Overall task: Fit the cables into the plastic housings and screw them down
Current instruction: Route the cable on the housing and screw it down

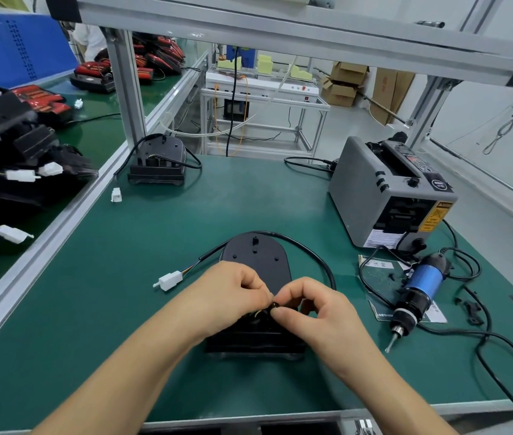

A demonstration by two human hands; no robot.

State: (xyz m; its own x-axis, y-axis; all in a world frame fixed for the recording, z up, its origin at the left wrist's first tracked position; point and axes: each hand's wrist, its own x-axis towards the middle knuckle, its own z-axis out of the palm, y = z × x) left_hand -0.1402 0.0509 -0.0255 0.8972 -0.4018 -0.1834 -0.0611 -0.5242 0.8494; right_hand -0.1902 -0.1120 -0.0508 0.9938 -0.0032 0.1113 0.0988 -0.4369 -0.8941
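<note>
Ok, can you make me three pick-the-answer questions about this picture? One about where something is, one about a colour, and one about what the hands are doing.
1. Where is the blue screwdriver?
A. Hanging from the frame
B. Lying on the green table, to the right of the hands
C. On top of the grey machine

2. What colour is the plug lying left of the hands?
A. White
B. Red
C. Yellow

3. What are the left hand and right hand doing?
A. Lying flat on the table
B. Lifting the screwdriver
C. Pinching what looks like the cable end at the black housing

Answers:
1 B: it lies on its side off to the right, with no hand on it.
2 A: the plug is plainly white against the green.
3 C: the fingertips of both hands meet on a small black piece over the housing.
</note>
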